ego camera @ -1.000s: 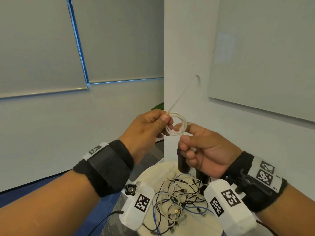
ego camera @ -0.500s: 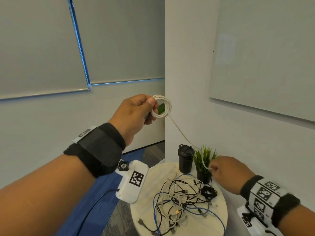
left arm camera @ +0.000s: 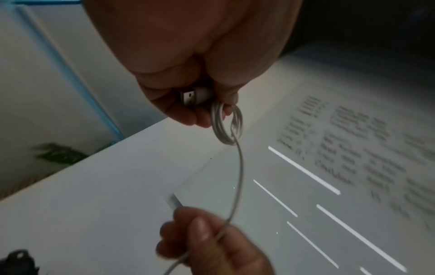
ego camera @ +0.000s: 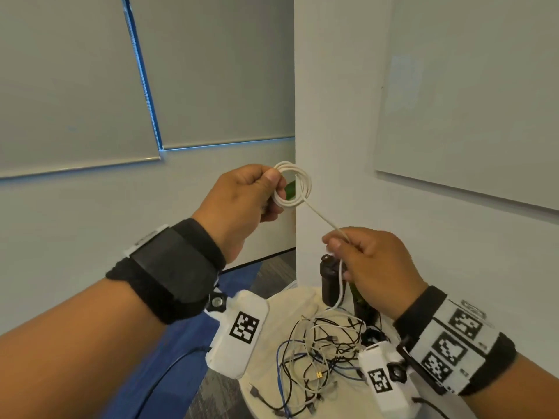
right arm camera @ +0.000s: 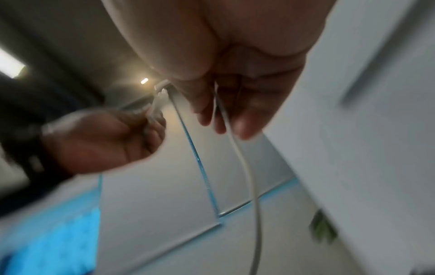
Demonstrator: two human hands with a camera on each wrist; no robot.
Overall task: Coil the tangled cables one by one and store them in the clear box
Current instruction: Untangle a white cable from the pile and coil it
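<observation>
- Left hand is raised in front of the wall corner, its thumb and fingers pinched on a small coil of the white cable, which hangs from the fingertips in several loops.
- Right hand is held lower and to the right, its thumb and curled fingers closed on the straight run of the same cable, which is stretched between the two hands.
- Below the right hand, the cable is seen dropping in front of a black cup and down to the round bench.
- On the bench a tangled pile of cables is spread, made up of black, white and blue strands with connectors showing; nothing can be seen inside the black cup, and a second dark pot beside it is mostly hidden by the right hand.
- The clear box is not shown in any view.
- Only the left wrist view shows a USB plug tucked under the left fingers at the top of the coil, with the right hand blurred below it.
- Only the right wrist view shows the cable passing between the right thumb and fingers from the palm side; the left hand is blurred there.
- A whiteboard is mounted on the wall to the right, seen in the head view.
</observation>
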